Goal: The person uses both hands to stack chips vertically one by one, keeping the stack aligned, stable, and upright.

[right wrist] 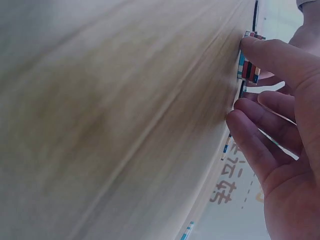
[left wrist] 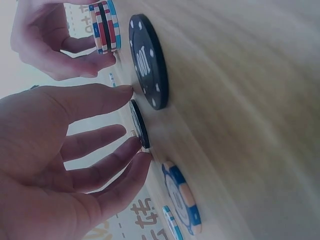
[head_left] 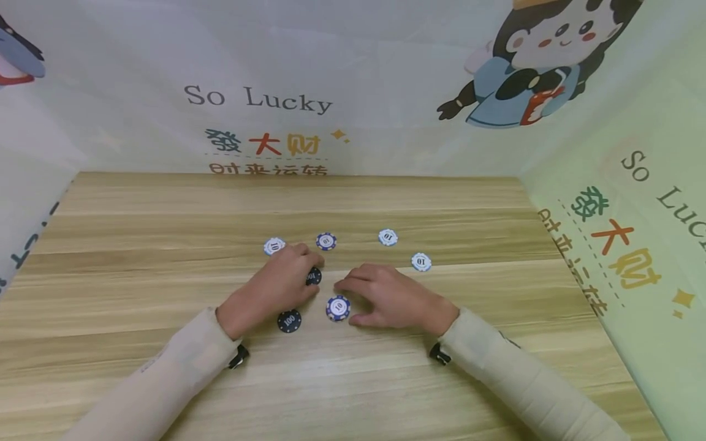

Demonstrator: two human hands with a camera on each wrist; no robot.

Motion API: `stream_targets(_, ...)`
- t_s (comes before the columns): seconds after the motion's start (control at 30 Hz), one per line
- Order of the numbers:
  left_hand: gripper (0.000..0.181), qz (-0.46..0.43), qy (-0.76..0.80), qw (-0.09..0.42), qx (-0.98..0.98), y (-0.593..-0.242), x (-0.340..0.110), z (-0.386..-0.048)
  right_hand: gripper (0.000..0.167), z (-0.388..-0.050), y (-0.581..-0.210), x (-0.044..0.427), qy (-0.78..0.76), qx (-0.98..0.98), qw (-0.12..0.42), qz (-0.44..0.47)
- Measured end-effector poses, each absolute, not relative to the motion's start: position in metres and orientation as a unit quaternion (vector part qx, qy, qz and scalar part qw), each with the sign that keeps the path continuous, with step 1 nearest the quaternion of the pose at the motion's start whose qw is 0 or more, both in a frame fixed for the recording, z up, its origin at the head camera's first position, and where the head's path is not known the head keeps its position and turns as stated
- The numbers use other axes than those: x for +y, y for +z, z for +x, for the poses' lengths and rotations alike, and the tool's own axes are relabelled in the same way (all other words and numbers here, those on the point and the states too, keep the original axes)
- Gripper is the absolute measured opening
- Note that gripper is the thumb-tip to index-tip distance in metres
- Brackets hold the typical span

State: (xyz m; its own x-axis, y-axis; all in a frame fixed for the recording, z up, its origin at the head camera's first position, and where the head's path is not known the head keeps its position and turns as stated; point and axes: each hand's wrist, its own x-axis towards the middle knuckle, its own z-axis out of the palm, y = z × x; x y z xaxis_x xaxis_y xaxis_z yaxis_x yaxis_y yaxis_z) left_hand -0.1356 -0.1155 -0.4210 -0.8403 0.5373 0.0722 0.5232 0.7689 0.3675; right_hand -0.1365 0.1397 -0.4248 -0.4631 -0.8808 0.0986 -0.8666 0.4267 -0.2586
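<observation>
The wood bench (head_left: 331,392) held all the chips. Both hands had their fingers spread, not closed: the left hand (head_left: 281,275) around a flat black chip, the right hand (head_left: 393,298) beside a little stack (head_left: 338,308). I could not tell if they touched. The stack sat near the middle, with a blue and white chip marked 10 on top and red, black and light blue edges below. The black chip (head_left: 314,277) had small white dots and a white 100. Another black one (head_left: 289,321) lay nearer the person.
</observation>
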Motion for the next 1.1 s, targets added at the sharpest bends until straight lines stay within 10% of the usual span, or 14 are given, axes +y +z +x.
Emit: stream_targets(1.1, 0.024, 0.294, 0.180, 0.015, 0.939, -0.4211, -0.1166, -0.1319, 0.052, -0.1354, -0.4239, 0.1356, -0.130, 0.845, 0.013, -0.518)
